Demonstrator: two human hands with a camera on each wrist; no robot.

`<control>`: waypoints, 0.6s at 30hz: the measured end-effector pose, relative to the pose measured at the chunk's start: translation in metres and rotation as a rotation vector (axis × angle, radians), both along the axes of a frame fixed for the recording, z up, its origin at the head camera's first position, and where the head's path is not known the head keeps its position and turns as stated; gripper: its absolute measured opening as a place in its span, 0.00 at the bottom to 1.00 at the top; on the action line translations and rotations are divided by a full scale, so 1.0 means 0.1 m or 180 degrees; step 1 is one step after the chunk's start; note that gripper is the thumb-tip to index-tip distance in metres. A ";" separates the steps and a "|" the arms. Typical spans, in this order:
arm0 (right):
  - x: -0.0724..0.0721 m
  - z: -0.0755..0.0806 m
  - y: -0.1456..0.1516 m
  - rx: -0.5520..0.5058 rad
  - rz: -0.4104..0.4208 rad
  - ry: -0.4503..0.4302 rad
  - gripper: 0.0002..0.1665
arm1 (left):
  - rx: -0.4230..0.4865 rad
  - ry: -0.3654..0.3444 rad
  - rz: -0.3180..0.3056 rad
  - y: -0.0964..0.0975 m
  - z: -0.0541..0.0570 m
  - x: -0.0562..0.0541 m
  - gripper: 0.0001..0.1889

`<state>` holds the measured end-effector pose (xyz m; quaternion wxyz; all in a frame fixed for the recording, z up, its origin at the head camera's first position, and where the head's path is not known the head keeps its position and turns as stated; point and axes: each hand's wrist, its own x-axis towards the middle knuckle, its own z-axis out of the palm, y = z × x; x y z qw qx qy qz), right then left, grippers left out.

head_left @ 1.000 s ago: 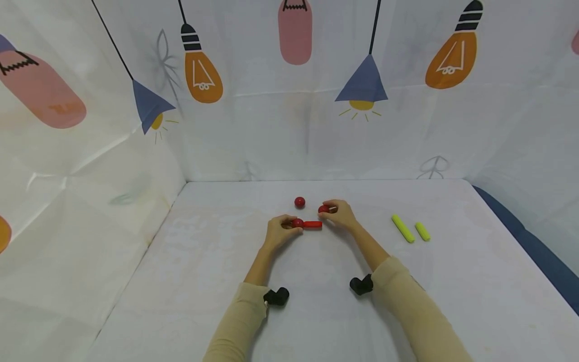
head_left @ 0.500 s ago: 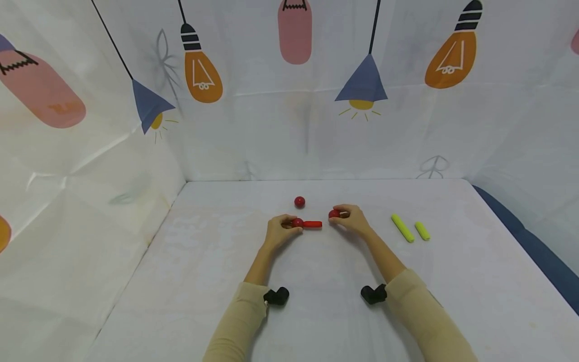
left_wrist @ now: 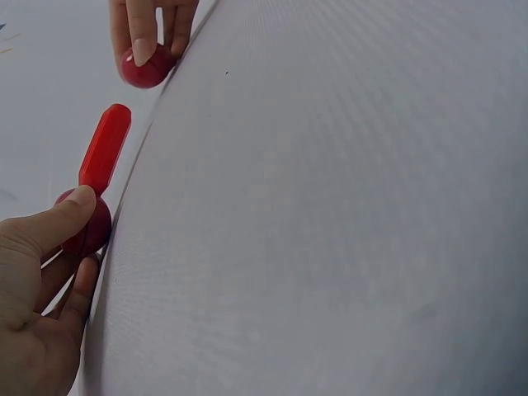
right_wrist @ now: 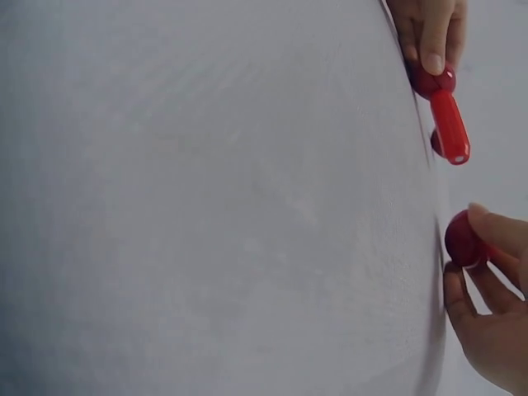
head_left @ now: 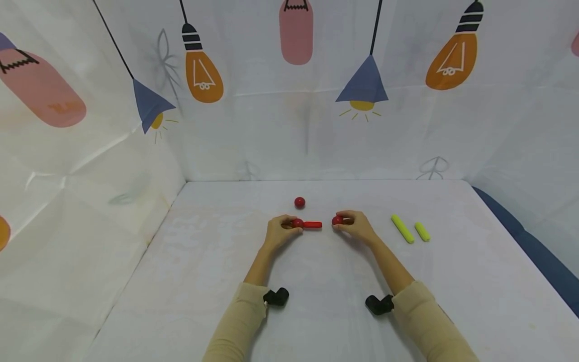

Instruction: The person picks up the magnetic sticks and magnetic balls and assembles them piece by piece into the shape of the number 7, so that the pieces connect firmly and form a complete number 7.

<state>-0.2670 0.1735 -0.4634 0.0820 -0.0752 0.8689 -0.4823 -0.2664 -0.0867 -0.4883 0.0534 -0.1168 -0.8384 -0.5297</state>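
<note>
My left hand (head_left: 278, 233) pinches a dark red ball (left_wrist: 92, 227) between thumb and fingers. From that ball a bright red stick (head_left: 313, 224) points toward the right hand, its near end against the ball. My right hand (head_left: 359, 227) holds a second red ball (head_left: 336, 220) between thumb and fingers, a short gap away from the stick's free end. In the right wrist view this ball (right_wrist: 464, 240) faces the stick (right_wrist: 450, 125). A third red ball (head_left: 299, 202) lies on the table just beyond the left hand.
Two yellow-green sticks, a longer one (head_left: 402, 229) and a shorter one (head_left: 422, 232), lie to the right of the right hand. The white table (head_left: 203, 281) meets a printed cloth wall (head_left: 271, 130) at its far edge. Black wrist cameras sit at both cuffs.
My right hand has moved right and toward me with its ball, drawing away from the stick and coming roughly level with it. The left hand and its ball have stayed in place.
</note>
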 end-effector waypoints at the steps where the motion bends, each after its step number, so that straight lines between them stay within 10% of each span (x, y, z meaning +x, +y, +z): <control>1: 0.01 0.00 0.00 0.0002 0.0009 -0.0010 0.28 | -0.0005 0.0010 0.0000 0.00 0.00 0.00 0.19; 18: 0.06 -0.03 -0.01 0.0012 0.0151 0.0156 0.28 | -0.0063 0.0015 -0.0020 0.00 -0.01 0.00 0.19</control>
